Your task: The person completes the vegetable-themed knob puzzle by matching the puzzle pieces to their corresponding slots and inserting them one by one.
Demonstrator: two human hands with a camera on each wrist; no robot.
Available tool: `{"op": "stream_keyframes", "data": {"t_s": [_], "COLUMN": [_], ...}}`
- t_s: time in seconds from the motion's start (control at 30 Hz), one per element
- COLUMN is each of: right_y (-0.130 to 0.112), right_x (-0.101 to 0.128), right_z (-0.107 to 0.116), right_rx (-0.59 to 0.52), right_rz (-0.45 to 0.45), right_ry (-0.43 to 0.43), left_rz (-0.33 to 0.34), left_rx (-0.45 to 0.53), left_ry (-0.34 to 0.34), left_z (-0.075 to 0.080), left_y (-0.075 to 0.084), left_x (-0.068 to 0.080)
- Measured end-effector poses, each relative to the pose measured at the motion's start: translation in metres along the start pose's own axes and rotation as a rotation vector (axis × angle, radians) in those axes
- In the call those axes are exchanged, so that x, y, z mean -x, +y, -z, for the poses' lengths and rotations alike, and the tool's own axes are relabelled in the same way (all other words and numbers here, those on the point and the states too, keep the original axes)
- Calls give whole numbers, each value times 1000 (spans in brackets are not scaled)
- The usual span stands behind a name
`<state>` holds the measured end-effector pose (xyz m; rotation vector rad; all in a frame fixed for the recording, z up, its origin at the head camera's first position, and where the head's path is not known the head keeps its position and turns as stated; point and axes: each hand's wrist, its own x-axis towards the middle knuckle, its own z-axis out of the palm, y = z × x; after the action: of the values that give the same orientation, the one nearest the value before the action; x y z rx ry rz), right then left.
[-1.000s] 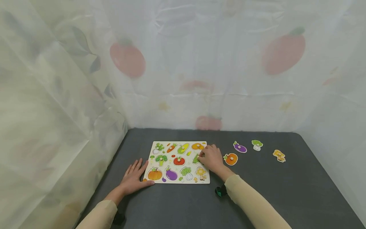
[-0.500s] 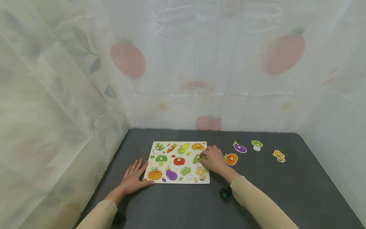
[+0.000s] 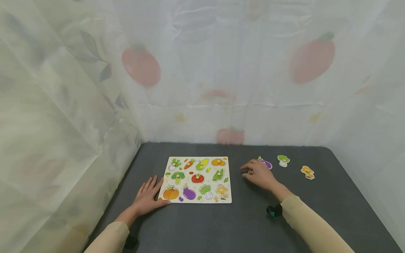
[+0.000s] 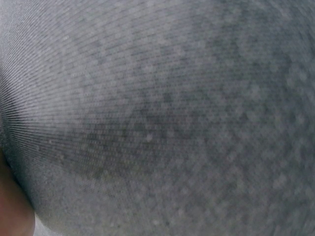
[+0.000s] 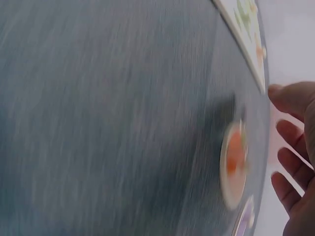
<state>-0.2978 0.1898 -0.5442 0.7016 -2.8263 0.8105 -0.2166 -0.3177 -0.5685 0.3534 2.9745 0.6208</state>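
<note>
My left hand [image 3: 147, 198] rests with spread fingers on the left edge of a white vegetable puzzle board [image 3: 186, 183]. Mostly dark tabletop fills the left wrist view, with a bit of skin at its lower left. My right hand [image 3: 261, 175] hovers right of the board, fingers loosely bent and apart. Below it lies an orange pumpkin puzzle piece [image 5: 234, 167], largely covered by the hand in the head view. The right wrist view shows nothing between thumb and fingers. A green pea-pod piece [image 3: 218, 175] with a knob sits in the board's right side.
Behind the right hand lies a purple eggplant piece [image 3: 267, 164], partly covered. Farther right are a green leafy-vegetable piece [image 3: 283, 161] and a yellow mushroom piece [image 3: 307, 172]. A pale printed curtain [image 3: 190, 70] hangs behind and beside the dark table [image 3: 202, 228].
My right hand has let go of the pea-pod piece on the board and moved right, over the pumpkin piece. The left hand has stayed on the board's edge.
</note>
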Motion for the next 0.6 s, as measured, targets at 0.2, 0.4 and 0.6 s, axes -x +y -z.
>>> {"op": "stream_keyframes", "data": {"t_s": [0.2, 0.4, 0.6], "right_y": [28, 46, 55], "right_x": [18, 26, 27], "right_z": [18, 25, 26], "right_rx": [-41, -97, -190], "right_rz": [-53, -78, -65], "right_ry": [-27, -60, -69], "left_rz": [31, 25, 30], "left_rx": [-30, -26, -25], "left_ry": [-34, -21, -31], "left_z": [3, 1, 1], "left_y": [2, 1, 0], "left_x": [0, 0, -1]}}
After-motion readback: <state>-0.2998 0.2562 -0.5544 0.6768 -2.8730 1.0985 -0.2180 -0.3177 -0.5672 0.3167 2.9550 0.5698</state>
